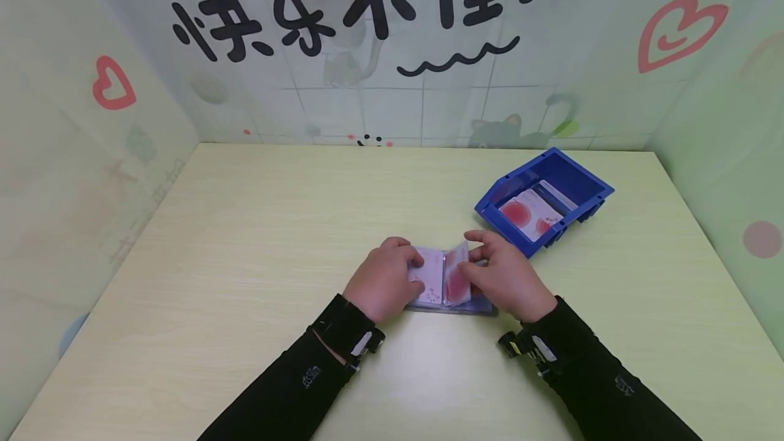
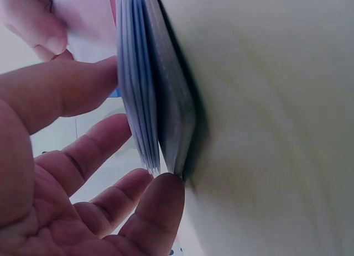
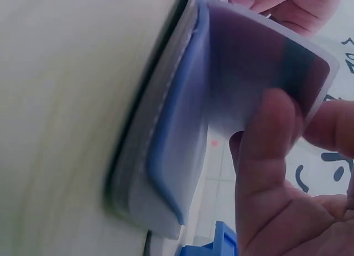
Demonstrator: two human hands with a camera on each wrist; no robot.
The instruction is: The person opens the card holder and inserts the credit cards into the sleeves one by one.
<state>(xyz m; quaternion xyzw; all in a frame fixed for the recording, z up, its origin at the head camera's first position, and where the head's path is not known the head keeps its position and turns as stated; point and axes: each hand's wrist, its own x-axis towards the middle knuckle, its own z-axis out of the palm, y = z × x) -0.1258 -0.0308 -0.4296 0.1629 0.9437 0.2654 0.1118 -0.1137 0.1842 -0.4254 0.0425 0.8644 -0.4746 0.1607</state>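
A small card holder (image 1: 427,276) with clear sleeve pages lies spread open on the table. My left hand (image 1: 382,278) holds its left side; in the left wrist view the thumb (image 2: 88,93) presses the page stack while other fingertips touch the edges. A pink-and-white card (image 1: 456,276) with a red round print stands tilted up over the right half. My right hand (image 1: 505,274) pinches this card between thumb and fingers. Seen from the right wrist, its back has a dark stripe, and its inner end meets the holder's pages; how far it sits in a sleeve is unclear.
A blue plastic bin (image 1: 497,197) stands angled behind my right hand, with several similar cards (image 1: 529,213) inside. The pale wooden table (image 1: 275,223) is bounded by a printed back wall (image 1: 392,111) and side panels.
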